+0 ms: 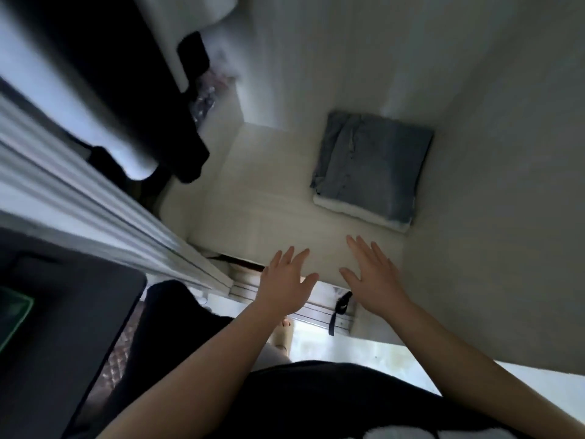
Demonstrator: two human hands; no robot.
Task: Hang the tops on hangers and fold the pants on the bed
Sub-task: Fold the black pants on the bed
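Folded blue jeans (373,166) lie in a neat square on the white bed (278,198), stacked on a folded white garment (354,215) whose edge shows beneath. My left hand (286,283) and my right hand (373,274) hover side by side over the bed's near edge, fingers spread and straight, holding nothing. Both hands are a short way in front of the stack and apart from it. No hanger is visible.
A dark garment (139,99) hangs at the upper left beside white window or wardrobe rails (95,213). A dark screen or desk surface (63,312) fills the lower left. A black strap (338,308) hangs at the bed frame below my hands. The view is blurred.
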